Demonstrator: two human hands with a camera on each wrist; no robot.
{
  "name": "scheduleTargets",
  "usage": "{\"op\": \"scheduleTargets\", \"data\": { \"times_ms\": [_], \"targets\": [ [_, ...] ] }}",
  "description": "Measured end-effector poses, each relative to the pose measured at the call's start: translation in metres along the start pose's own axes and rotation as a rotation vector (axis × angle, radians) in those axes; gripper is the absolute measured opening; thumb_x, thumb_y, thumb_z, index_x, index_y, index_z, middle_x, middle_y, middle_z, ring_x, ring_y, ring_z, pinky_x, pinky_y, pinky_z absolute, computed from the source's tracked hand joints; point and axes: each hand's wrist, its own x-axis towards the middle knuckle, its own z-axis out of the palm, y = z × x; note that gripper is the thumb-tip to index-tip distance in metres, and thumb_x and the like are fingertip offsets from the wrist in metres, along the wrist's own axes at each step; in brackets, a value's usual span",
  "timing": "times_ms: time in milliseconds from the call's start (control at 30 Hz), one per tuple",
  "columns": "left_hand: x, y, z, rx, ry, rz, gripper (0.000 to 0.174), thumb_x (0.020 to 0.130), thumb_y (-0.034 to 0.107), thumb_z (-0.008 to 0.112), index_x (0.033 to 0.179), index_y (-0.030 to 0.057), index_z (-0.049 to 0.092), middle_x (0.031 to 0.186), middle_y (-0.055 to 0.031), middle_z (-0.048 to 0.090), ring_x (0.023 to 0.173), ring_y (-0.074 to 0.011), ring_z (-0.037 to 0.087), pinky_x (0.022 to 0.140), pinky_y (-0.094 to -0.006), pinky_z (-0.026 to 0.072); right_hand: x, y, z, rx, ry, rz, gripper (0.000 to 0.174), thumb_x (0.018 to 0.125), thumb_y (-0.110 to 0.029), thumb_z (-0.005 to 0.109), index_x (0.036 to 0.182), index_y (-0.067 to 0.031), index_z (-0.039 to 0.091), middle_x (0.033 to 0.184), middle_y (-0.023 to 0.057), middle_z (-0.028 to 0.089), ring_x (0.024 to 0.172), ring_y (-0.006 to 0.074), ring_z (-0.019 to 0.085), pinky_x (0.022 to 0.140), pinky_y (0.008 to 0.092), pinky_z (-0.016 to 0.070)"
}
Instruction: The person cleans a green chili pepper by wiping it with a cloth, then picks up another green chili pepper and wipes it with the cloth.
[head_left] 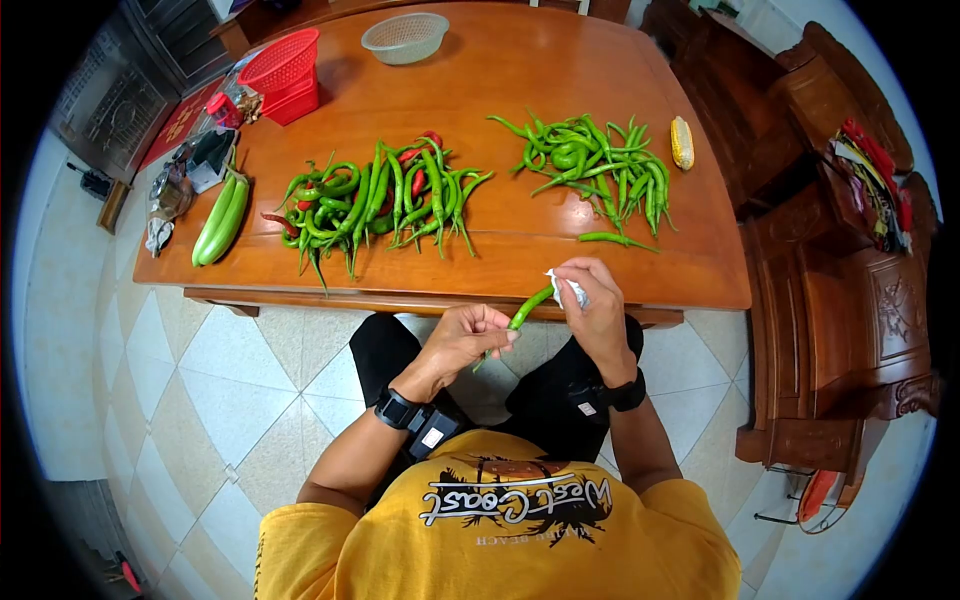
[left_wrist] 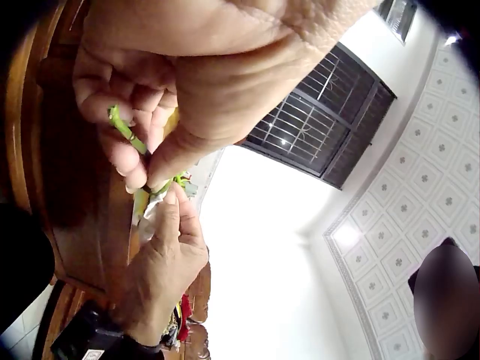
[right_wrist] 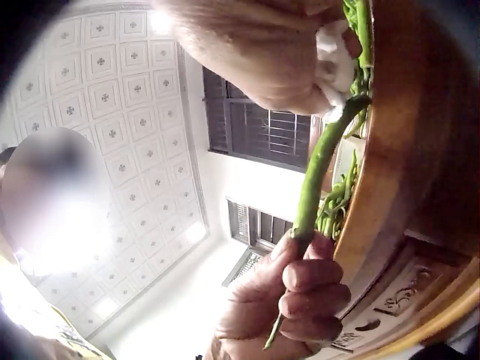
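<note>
A long green pepper point(head_left: 530, 306) is held between the two hands just off the table's front edge. The left hand point(head_left: 463, 345) pinches its lower part between thumb and fingers; in the right wrist view a thin end of the pepper point(right_wrist: 318, 172) sticks out below that grip. The right hand point(head_left: 597, 314) holds a crumpled white tissue point(head_left: 568, 291) against the pepper's upper end. From the left wrist view, the left hand point(left_wrist: 150, 97) looms close, with a green stem end point(left_wrist: 126, 132) poking out between its fingers.
On the table point(head_left: 480, 95) lie a left pile of green and red peppers point(head_left: 375, 200), a right pile of green peppers point(head_left: 600, 160), one separate pepper point(head_left: 617, 240), corn point(head_left: 682, 143) and eggplants point(head_left: 221, 219). Red baskets point(head_left: 283, 75) and a pale basket point(head_left: 405, 39) stand farther back.
</note>
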Motion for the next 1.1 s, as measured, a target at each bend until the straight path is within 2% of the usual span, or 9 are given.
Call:
{"op": "scheduleTargets", "data": {
  "times_ms": [267, 467, 600, 700, 800, 833, 933, 1067, 1100],
  "targets": [
    [0.001, -0.003, -0.001, 0.014, -0.044, -0.008, 0.019, 0.094, 0.02, 0.068, 0.1, 0.0021, 0.067, 0.08, -0.0055, 0.072, 0.06, -0.0071, 0.063, 0.051, -0.0171, 0.042, -0.017, -0.024, 0.023, 0.177, -0.191, -0.078, 0.015, 0.084, 0.003, 0.065, 0.099, 0.0029, 0.067, 0.101, 0.0162, 0.062, 0.091, 0.0309, 0.064, 0.078, 0.0357, 0.0523],
    [-0.001, 0.0, -0.001, -0.027, -0.02, -0.058, 0.021, 0.096, 0.022, 0.064, 0.101, 0.002, 0.067, 0.078, -0.0083, 0.073, 0.056, -0.0082, 0.063, 0.048, -0.0181, 0.0413, -0.002, 0.001, 0.008, -0.049, -0.016, 0.007, 0.017, 0.084, 0.004, 0.065, 0.1, 0.0018, 0.067, 0.103, 0.0158, 0.063, 0.091, 0.0299, 0.065, 0.079, 0.0345, 0.0519],
    [0.001, 0.001, -0.001, -0.063, -0.043, -0.082, 0.023, 0.098, 0.023, 0.059, 0.101, 0.0019, 0.068, 0.076, -0.0079, 0.072, 0.054, -0.0085, 0.063, 0.048, -0.0182, 0.0414, -0.004, -0.014, 0.008, 0.057, -0.089, 0.019, 0.018, 0.084, 0.003, 0.066, 0.101, 0.0023, 0.067, 0.103, 0.0157, 0.063, 0.093, 0.0299, 0.064, 0.081, 0.034, 0.0515],
    [0.002, 0.003, 0.001, -0.069, -0.054, -0.095, 0.024, 0.1, 0.023, 0.055, 0.1, 0.0021, 0.067, 0.076, -0.008, 0.071, 0.056, -0.0082, 0.062, 0.049, -0.0188, 0.042, -0.014, -0.024, 0.019, 0.198, -0.22, -0.024, 0.018, 0.082, 0.004, 0.067, 0.101, 0.0024, 0.068, 0.102, 0.0154, 0.063, 0.093, 0.0299, 0.064, 0.082, 0.035, 0.0512],
    [0.001, 0.003, 0.0, -0.108, -0.019, -0.141, 0.025, 0.1, 0.022, 0.055, 0.103, 0.0004, 0.068, 0.07, -0.0079, 0.07, 0.052, -0.0095, 0.061, 0.046, -0.0186, 0.0422, -0.009, -0.013, 0.016, 0.112, -0.143, -0.043, 0.017, 0.083, 0.004, 0.066, 0.1, 0.0028, 0.067, 0.102, 0.0156, 0.062, 0.093, 0.0299, 0.064, 0.081, 0.0345, 0.0512],
    [0.001, 0.002, -0.001, -0.108, -0.017, -0.143, 0.026, 0.1, 0.022, 0.055, 0.103, 0.0001, 0.068, 0.07, -0.0078, 0.069, 0.051, -0.0096, 0.061, 0.045, -0.0187, 0.0424, -0.005, -0.007, 0.014, 0.049, -0.097, -0.069, 0.016, 0.084, 0.004, 0.065, 0.1, 0.0026, 0.067, 0.105, 0.0163, 0.061, 0.09, 0.0316, 0.064, 0.076, 0.0356, 0.0524],
    [0.001, 0.001, -0.004, -0.104, -0.03, -0.145, 0.027, 0.101, 0.023, 0.054, 0.103, 0.0006, 0.068, 0.069, -0.007, 0.068, 0.052, -0.0092, 0.061, 0.046, -0.019, 0.0428, 0.0, 0.001, 0.009, 0.008, -0.04, -0.015, 0.016, 0.084, 0.004, 0.064, 0.1, 0.0028, 0.066, 0.104, 0.0165, 0.061, 0.09, 0.0316, 0.064, 0.075, 0.0354, 0.0525],
    [0.002, 0.002, -0.004, -0.09, -0.056, -0.145, 0.027, 0.101, 0.025, 0.053, 0.104, 0.0026, 0.068, 0.069, -0.0047, 0.067, 0.053, -0.0083, 0.059, 0.048, -0.0189, 0.0423, -0.004, -0.009, 0.011, 0.103, -0.119, -0.091, 0.017, 0.084, 0.003, 0.065, 0.101, 0.0021, 0.066, 0.103, 0.0166, 0.061, 0.092, 0.0324, 0.064, 0.08, 0.0362, 0.0515],
    [0.002, 0.002, -0.004, -0.089, -0.053, -0.148, 0.027, 0.101, 0.025, 0.053, 0.103, 0.0027, 0.069, 0.068, -0.0043, 0.066, 0.053, -0.0083, 0.059, 0.048, -0.0189, 0.0422, -0.007, -0.015, 0.013, 0.151, -0.189, -0.049, 0.015, 0.083, 0.003, 0.067, 0.099, 0.0022, 0.067, 0.103, 0.015, 0.062, 0.094, 0.0304, 0.064, 0.083, 0.0349, 0.0503]
  ]
}}
